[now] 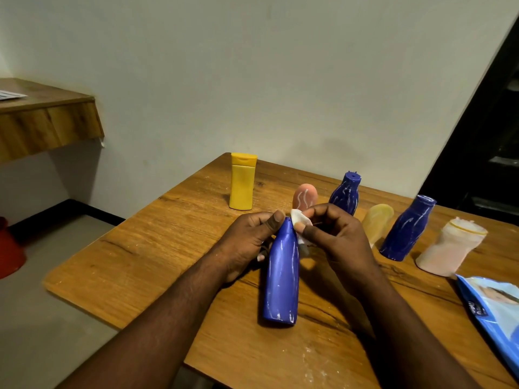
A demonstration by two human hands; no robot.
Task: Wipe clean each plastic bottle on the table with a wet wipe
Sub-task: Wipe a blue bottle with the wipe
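Gripping blue bottle (281, 272) near neck: left hand (247, 242). Right hand (334, 237) pinches wet wipe (299, 221) against neck. Bottle held above table (157, 248), long axis running away from person, base nearest, neck between hands. Beyond: yellow bottle (242, 182), streaked bottles unwiped, likely next. Wipe packet (497, 313) right.
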